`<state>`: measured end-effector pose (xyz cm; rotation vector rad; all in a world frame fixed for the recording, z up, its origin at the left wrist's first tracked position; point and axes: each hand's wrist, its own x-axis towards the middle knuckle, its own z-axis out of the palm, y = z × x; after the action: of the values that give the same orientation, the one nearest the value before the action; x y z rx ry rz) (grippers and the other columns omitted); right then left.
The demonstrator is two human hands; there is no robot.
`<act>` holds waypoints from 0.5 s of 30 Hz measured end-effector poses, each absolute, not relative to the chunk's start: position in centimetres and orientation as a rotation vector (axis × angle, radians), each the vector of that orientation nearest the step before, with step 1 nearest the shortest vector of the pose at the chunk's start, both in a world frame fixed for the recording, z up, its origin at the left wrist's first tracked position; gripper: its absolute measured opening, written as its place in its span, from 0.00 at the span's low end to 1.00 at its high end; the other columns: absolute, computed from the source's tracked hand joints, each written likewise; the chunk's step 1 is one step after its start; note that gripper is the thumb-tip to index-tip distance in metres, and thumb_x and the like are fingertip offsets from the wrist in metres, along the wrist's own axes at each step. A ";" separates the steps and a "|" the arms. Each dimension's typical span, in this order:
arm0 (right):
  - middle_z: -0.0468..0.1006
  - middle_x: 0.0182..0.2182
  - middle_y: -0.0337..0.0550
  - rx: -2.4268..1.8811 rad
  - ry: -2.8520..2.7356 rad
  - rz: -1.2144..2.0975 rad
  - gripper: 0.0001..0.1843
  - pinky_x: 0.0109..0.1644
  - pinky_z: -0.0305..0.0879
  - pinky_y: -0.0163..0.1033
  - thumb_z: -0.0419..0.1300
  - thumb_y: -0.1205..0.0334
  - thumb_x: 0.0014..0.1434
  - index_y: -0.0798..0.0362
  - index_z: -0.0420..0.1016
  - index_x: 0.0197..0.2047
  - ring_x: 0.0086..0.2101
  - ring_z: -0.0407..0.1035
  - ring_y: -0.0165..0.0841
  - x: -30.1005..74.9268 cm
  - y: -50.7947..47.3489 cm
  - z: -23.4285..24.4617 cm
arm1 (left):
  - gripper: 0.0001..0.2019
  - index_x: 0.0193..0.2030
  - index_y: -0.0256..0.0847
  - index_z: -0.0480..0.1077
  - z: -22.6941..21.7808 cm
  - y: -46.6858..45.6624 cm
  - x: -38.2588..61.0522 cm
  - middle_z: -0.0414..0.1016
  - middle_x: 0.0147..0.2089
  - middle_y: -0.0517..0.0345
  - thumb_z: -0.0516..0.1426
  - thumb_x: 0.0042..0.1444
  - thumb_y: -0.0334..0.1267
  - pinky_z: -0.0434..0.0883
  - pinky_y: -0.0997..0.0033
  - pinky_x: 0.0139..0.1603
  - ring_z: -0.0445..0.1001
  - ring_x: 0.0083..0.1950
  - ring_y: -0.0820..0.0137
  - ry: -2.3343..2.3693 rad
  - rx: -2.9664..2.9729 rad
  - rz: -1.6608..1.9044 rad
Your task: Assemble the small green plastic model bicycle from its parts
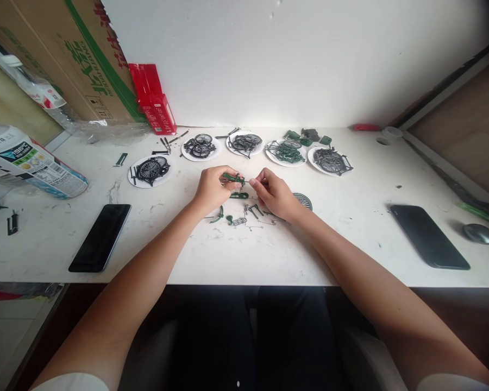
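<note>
Above the middle of the table, my left hand (211, 187) is closed on a small green model bicycle part (232, 177). My right hand (277, 194) pinches a thin dark rod-like piece (246, 181) that meets the right end of the green part; its exact kind is too small to tell. Just below the fingers lies a green elongated piece (239, 195). Loose on the table are a curved green part (217, 216), a small metal rack-like part (239, 221) and thin wires. A spoked wheel (302, 201) is partly hidden behind my right wrist.
Several white plates hold model bicycle parts, among them a plate of green parts (286, 152) and a plate of black parts (150, 171). Phone-like dark slabs lie left (100, 238) and right (430, 236). A mouse (480, 233), red box (158, 114), carton (73, 60) and large labelled container (32, 163) stand around.
</note>
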<state>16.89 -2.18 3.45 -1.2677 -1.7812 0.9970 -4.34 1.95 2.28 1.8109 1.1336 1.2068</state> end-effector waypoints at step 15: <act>0.70 0.18 0.34 -1.309 -1.794 0.969 0.25 0.28 0.58 0.39 0.56 0.32 0.72 0.46 0.62 0.40 0.20 0.63 0.33 16.7 -2.3 3.5 | 0.07 0.41 0.41 0.84 2.1 2.1 -4.4 0.87 0.44 0.51 0.69 0.54 0.32 0.82 0.61 0.50 0.85 0.45 0.61 1.152 1.886 1.204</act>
<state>16.74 -2.26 3.52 -1.3094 -1.7940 0.9694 -4.40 2.07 2.14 1.8858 1.1520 1.2041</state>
